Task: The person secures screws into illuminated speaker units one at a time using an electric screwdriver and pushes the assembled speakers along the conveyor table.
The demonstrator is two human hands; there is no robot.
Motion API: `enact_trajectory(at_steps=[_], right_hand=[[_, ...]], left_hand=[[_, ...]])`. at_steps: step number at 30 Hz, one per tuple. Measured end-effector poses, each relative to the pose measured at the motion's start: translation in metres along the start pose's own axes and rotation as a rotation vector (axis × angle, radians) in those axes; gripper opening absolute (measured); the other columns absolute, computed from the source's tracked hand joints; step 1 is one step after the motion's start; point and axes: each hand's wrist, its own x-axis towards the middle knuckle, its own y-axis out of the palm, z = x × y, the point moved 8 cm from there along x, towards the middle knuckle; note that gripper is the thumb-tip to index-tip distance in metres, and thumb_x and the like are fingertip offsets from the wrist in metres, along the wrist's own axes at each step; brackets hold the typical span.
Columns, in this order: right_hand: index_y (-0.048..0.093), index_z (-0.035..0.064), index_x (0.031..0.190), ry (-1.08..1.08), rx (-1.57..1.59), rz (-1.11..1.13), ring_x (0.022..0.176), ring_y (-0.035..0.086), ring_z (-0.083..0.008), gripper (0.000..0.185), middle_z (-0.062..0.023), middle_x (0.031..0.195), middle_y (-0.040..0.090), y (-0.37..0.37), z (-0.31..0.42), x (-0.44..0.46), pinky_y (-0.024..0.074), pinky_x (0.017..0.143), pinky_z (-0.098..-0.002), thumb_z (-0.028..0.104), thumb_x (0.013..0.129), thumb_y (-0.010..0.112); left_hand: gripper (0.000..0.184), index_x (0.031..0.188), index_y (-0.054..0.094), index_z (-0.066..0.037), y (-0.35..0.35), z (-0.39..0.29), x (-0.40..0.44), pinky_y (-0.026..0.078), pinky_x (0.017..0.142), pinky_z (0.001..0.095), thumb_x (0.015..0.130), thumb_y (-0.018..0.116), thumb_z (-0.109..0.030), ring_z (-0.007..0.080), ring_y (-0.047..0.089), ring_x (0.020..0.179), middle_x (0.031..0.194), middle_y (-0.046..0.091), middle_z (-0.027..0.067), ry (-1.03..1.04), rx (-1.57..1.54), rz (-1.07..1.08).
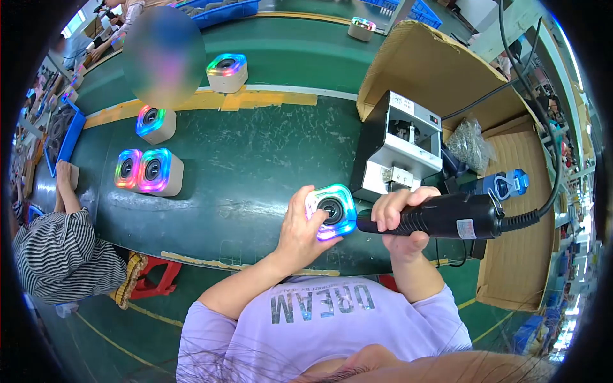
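Note:
My left hand point(297, 231) is closed around a small cube-shaped speaker point(348, 212) with a glowing rainbow rim, its thumb over the round black cone. The speaker is tilted, its lit face turned up towards me. In my right hand point(401, 220) is a black electric screwdriver point(450, 217), lying almost level and pointing left. Its front end is at the right side of the speaker; whether the tip touches it is hidden. Just beyond my right hand stands a black and silver screw feeder point(408, 143).
Several lit speakers point(167, 172) stand on the green table point(255, 153) at left and back. A cardboard box point(517, 191) borders the right side, with a bag of screws point(470, 145) and a blue-capped bottle point(504, 184). The screwdriver cable point(555, 185) rises at right. A person in stripes point(67, 255) sits at left.

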Motion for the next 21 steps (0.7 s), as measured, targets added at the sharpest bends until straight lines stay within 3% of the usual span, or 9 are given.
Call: enact_trajectory(at_steps=[5, 8, 11, 14, 16, 18, 21], right_hand=[[0.044, 0.0056, 0.097, 0.089, 0.052, 0.176, 0.051, 0.049, -0.0163, 0.05, -0.0051, 0.061, 0.049, 0.021, -0.006, 0.006, 0.0408, 0.049, -0.0292, 0.039, 0.072, 0.072], [0.044, 0.0056, 0.099, 0.128, 0.087, 0.178, 0.051, 0.049, -0.0161, 0.05, -0.0049, 0.061, 0.049, 0.02, -0.009, 0.012, 0.0411, 0.049, -0.0294, 0.039, 0.073, 0.071], [0.04, 0.0062, 0.107, 0.088, 0.103, 0.054, 0.052, 0.048, -0.0153, 0.054, -0.0038, 0.063, 0.048, 0.002, -0.003, 0.008, 0.0413, 0.052, -0.0294, 0.044, 0.077, 0.063], [0.036, 0.0055, 0.114, 0.07, 0.081, -0.069, 0.055, 0.048, -0.015, 0.057, -0.0034, 0.065, 0.046, -0.013, 0.003, 0.0, 0.0412, 0.056, -0.0284, 0.046, 0.08, 0.057], [0.035, 0.0018, 0.114, 0.124, -0.002, -0.099, 0.056, 0.049, -0.0147, 0.059, -0.0044, 0.064, 0.046, -0.014, -0.006, -0.008, 0.0425, 0.056, -0.029, 0.043, 0.079, 0.06], [0.037, 0.0006, 0.113, 0.171, -0.116, -0.128, 0.056, 0.049, -0.0153, 0.06, -0.0051, 0.065, 0.047, -0.017, -0.021, -0.019, 0.0435, 0.056, -0.0295, 0.039, 0.076, 0.065], [0.039, 0.0001, 0.111, 0.27, -0.189, -0.149, 0.056, 0.052, -0.0167, 0.062, -0.0071, 0.065, 0.051, -0.016, -0.038, -0.035, 0.0456, 0.056, -0.0299, 0.035, 0.07, 0.071]], left_hand=[[0.047, 0.08, 0.054, -0.002, -0.003, -0.005, 0.0, 0.043, 0.082, 0.0455, 0.044, 0.083, -0.015, 0.0432, 0.043, 0.106, 0.121, 0.035, 0.0275, 0.036, 0.047, -0.01], [0.045, 0.078, 0.054, -0.003, -0.008, -0.005, 0.002, 0.043, 0.081, 0.0456, 0.046, 0.082, -0.019, 0.0439, 0.043, 0.106, 0.121, 0.035, 0.0278, 0.041, 0.082, 0.0], [0.042, 0.079, 0.054, -0.004, -0.007, 0.0, 0.004, 0.04, 0.086, 0.0468, 0.053, 0.08, -0.026, 0.0433, 0.041, 0.109, 0.122, 0.035, 0.0272, 0.068, 0.091, 0.164], [0.042, 0.082, 0.054, -0.005, -0.022, 0.014, 0.026, 0.036, 0.091, 0.0474, 0.056, 0.078, -0.027, 0.0433, 0.039, 0.111, 0.122, 0.035, 0.0267, 0.132, 0.175, 0.199], [0.041, 0.092, 0.055, -0.006, -0.04, 0.038, 0.052, 0.032, 0.095, 0.0486, 0.058, 0.074, -0.021, 0.0423, 0.036, 0.116, 0.124, 0.035, 0.0263, 0.182, 0.378, 0.019], [0.038, 0.099, 0.055, -0.006, -0.068, 0.071, 0.079, 0.023, 0.102, 0.0515, 0.064, 0.068, -0.012, 0.0418, 0.027, 0.124, 0.128, 0.033, 0.0275, 0.04, 0.734, -0.084], [0.044, 0.104, 0.054, -0.004, -0.134, 0.084, 0.077, 0.02, 0.103, 0.0517, 0.064, 0.07, -0.014, 0.0418, 0.023, 0.126, 0.13, 0.031, 0.0271, -0.17, 0.809, -0.261]])
